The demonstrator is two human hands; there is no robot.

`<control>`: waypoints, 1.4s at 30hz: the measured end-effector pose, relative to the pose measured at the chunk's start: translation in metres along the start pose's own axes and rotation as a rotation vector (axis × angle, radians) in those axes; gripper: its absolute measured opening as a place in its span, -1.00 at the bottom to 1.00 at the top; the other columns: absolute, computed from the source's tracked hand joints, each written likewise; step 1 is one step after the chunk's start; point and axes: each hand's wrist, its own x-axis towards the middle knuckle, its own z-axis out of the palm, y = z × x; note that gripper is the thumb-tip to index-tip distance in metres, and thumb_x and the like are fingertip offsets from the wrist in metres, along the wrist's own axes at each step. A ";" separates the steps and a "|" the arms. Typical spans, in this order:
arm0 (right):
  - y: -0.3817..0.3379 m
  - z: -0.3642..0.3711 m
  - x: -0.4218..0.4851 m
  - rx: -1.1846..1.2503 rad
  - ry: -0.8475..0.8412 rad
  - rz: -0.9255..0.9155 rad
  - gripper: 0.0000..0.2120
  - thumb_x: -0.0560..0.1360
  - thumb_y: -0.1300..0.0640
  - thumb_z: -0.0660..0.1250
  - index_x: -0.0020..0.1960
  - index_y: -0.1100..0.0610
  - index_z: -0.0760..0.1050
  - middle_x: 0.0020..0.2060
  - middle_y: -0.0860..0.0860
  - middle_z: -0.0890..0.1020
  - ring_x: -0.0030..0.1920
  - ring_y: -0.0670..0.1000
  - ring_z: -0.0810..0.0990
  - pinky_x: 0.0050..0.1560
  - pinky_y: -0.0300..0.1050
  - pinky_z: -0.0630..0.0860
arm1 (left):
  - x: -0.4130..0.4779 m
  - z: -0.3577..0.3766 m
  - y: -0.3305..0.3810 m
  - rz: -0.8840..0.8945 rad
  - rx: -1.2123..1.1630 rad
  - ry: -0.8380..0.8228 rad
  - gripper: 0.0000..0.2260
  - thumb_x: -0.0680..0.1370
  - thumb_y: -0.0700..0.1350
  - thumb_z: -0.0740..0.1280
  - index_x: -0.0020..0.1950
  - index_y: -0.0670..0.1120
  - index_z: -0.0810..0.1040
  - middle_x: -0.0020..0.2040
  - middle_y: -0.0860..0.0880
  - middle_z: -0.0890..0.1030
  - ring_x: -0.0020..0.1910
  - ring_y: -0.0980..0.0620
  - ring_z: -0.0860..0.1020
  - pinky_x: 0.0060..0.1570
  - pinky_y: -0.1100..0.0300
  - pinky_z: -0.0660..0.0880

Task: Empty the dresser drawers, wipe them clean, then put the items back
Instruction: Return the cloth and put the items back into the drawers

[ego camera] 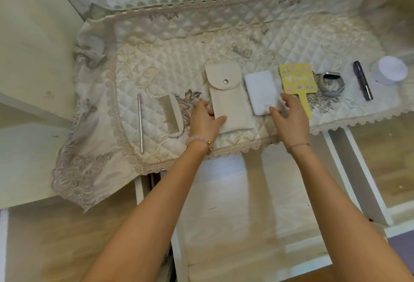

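On the dresser's quilted cloth [179, 57] lie a beige snap pouch [228, 100], a white flat case [261, 91] and a yellow hand mirror [298, 78]. My left hand [205, 120] grips the pouch's lower left corner, thumb on top. My right hand [289, 118] hovers with fingers spread, thumb touching the white case's near edge. Below my arms an open drawer [235, 203] shows a bare pale floor.
A comb [170, 116] and a thin metal stick [140, 122] lie left of the pouch. To the right sit a silver compact [331, 84], a dark tube [363, 83] and a white jar [391, 70]. A mirror stands at the back. Another drawer [380, 165] is open at the right.
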 end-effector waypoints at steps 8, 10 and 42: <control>-0.005 0.003 -0.023 0.107 -0.015 -0.037 -0.57 0.51 0.08 0.28 0.36 0.09 0.35 0.29 0.02 0.46 0.28 -0.02 0.42 0.22 -0.12 0.35 | 0.003 0.001 -0.004 -0.144 -0.218 -0.023 -0.84 0.42 -0.30 0.43 -0.08 -0.15 0.51 -0.12 -0.12 0.58 0.01 -0.14 0.59 0.08 -0.07 0.53; -0.012 0.007 -0.030 0.134 -0.032 -0.058 -0.58 0.51 0.09 0.28 0.35 0.09 0.37 0.27 0.02 0.48 0.26 -0.02 0.43 0.22 -0.12 0.37 | -0.001 -0.003 -0.008 -0.152 -0.269 -0.022 -0.85 0.43 -0.31 0.41 -0.10 -0.13 0.51 -0.16 -0.08 0.56 0.00 -0.16 0.59 0.06 -0.10 0.54; -0.085 0.072 -0.081 0.749 -0.501 0.263 -0.73 0.45 0.23 0.38 0.15 0.10 0.51 -0.12 -0.03 0.68 -0.21 -0.12 0.66 -0.33 -0.21 0.56 | -0.041 -0.145 -0.081 0.052 -0.109 0.404 -0.85 0.45 -0.22 0.41 -0.01 -0.10 0.53 -0.17 0.03 0.56 -0.20 0.18 0.51 -0.19 0.47 0.47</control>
